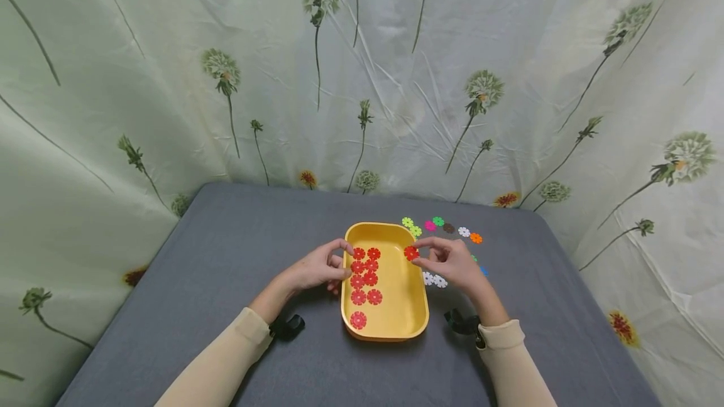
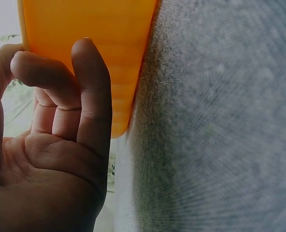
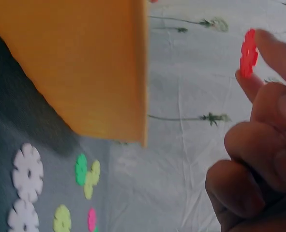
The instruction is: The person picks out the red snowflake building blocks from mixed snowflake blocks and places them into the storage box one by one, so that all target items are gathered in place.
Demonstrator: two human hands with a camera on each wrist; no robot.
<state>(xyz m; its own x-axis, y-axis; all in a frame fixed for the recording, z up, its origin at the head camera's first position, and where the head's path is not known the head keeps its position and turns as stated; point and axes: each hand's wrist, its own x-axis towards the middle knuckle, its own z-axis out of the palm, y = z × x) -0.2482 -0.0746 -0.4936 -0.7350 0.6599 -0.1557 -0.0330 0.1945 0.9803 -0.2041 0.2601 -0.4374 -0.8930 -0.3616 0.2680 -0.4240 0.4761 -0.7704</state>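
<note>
A yellow plastic tray [image 1: 396, 306] stands on the table, with several red flower-shaped discs [image 1: 359, 298] laid in two rows along its left side. My left hand [image 1: 318, 267] grips the tray's left edge; in the left wrist view its curled fingers [image 2: 92, 82] lie against the outer wall. Over the tray's right rim, my right hand [image 1: 452, 264] pinches one red flower-shaped disc [image 3: 249, 54] between thumb and fingertip. That disc is raised above the rim in the right wrist view, its other fingers curled in below.
Right of the tray lie loose flower discs: white [image 1: 440, 281], orange [image 1: 476, 238], brown [image 1: 449, 228], pink [image 1: 430, 225] and lime [image 1: 407, 222], among others. The right hand partly covers some. A grey cloth [image 1: 254, 225] covers the table; a dandelion-print curtain [image 1: 396, 112] hangs behind.
</note>
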